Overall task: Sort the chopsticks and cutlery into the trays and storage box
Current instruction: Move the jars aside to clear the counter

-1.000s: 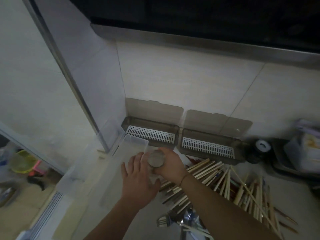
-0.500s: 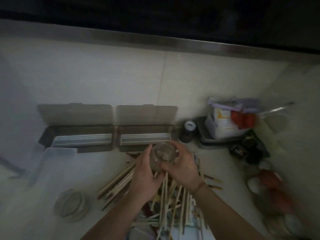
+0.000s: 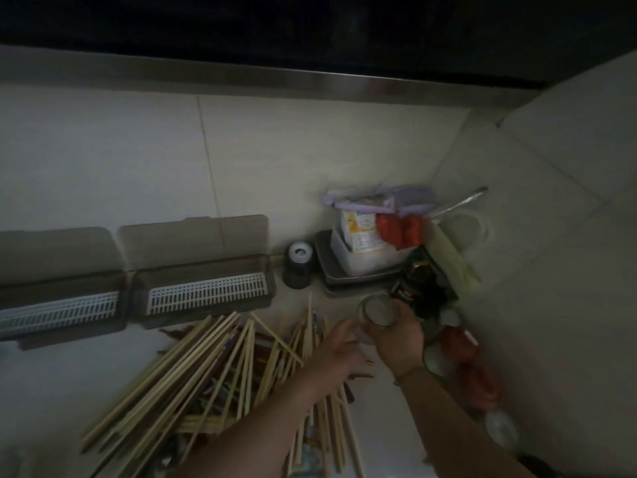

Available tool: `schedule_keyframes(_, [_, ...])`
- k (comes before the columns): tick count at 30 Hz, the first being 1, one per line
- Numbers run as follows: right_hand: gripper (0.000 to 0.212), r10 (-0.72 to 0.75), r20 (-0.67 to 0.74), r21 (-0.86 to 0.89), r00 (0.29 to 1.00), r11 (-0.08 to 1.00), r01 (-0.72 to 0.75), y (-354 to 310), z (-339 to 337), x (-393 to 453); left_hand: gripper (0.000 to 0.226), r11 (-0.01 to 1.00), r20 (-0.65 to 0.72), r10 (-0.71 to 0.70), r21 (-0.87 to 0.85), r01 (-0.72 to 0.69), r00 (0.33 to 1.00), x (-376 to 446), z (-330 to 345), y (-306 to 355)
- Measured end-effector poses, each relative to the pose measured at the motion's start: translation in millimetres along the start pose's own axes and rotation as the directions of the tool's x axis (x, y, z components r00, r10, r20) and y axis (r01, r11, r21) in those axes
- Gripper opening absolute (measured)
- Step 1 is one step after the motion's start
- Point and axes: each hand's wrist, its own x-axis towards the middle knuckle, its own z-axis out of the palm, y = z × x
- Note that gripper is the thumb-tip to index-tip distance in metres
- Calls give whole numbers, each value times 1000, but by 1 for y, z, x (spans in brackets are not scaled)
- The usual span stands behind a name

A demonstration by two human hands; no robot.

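Your right hand grips a small glass jar at centre right of the frame, near the corner clutter; half a second ago it sat mid-frame. Your left hand hovers beside it, fingers relaxed, above the chopsticks heaped below two open trays.

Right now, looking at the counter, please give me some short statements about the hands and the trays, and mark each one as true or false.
1. The right hand grips a glass jar. True.
2. Both trays have their lids closed. False: both lids stand open against the wall.
3. The chopsticks lie in a loose pile on the counter. True.
4. The left hand holds a bundle of chopsticks. False: it is over the pile, beside the jar, with nothing visibly in it.
5. The trays are full of chopsticks. False: only white grilles show inside.
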Motion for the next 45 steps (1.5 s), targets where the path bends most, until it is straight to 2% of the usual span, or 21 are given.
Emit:
schedule_keyframes(4, [38,13,17,-6,1000,1000,-13,8,-2,18,28,951,-5,-91,-296,86,996,22,17,7])
schedule_keyframes(6, [36,-26,46,-46,999,999,28,12,2,26,25,935,-14,-115,-338,104,993,32,21,5])
schedule_keyframes(10, [41,16,49,-10,999,1000,-15,19,5,35,28,931,-42,-122,-350,100,992,46,25,-4])
schedule_keyframes(12, [45,25,49,41,999,999,-27,19,5,36,36,928,-35,-118,-359,97,992,49,26,-6])
schedule_keyframes(16, [58,38,22,98,999,994,-40,18,5,39,67,930,-43,-112,-357,89,993,57,29,-9])
schedule_keyframes(18, [58,-22,63,-28,998,999,24,18,6,40,68,937,-54,-105,-340,81,993,62,32,-9])
schedule_keyframes(20, [40,-108,138,-223,985,965,137,10,4,41,60,955,-64,-96,-288,74,993,65,34,-10])
schedule_keyframes(22, [37,-176,173,-298,969,928,222,8,3,42,61,967,-77,-92,-247,70,993,66,36,-10])
schedule_keyframes(24, [44,-141,154,-278,978,944,179,6,0,41,80,972,-71,-87,-223,69,994,64,37,-9])
schedule_keyframes(26, [42,-152,158,-355,976,913,200,16,6,37,75,981,-70,-66,-189,52,995,60,37,-8])
schedule_keyframes(27, [37,-153,113,-359,982,915,184,18,5,30,64,986,-74,-60,-160,48,995,58,35,-9])
schedule_keyframes(28, [34,-87,73,-272,994,957,104,13,0,20,58,991,-82,-49,-130,38,995,54,33,-11])
schedule_keyframes(29, [38,-21,19,-146,1000,989,24,1,-1,8,56,993,-95,-32,-114,21,995,49,29,-13])
schedule_keyframes(30, [46,8,-85,-103,996,995,-17,-12,-2,-4,58,994,-112,-11,-109,-1,994,44,23,-13])
schedule_keyframes(31, [55,68,-85,-110,994,991,-77,-14,4,-13,63,995,-133,7,-97,-20,991,38,16,-15])
schedule_keyframes(32, [61,112,-11,-72,994,991,-113,-18,12,-20,65,996,-153,19,-83,-32,988,29,8,-14])
schedule_keyframes(36, [66,-20,148,10,989,1000,19,-67,39,-44,64,993,-326,112,61,-97,939,-13,-42,-10])
schedule_keyframes(38, [62,-133,226,26,965,991,130,-85,56,-53,52,961,-366,211,249,-123,906,-42,-75,-7])
schedule_keyframes(40, [54,-246,338,47,908,968,245,-107,71,-68,46,885,-396,347,438,-157,850,-77,-114,-7])
schedule_keyframes(43, [35,-385,526,180,758,922,343,-137,96,-97,53,770,-433,477,626,-125,765,-132,-176,-17])
schedule_keyframes(45, [33,-407,639,239,653,912,333,-150,114,-120,51,668,-460,529,744,-15,713,-169,-215,-26])
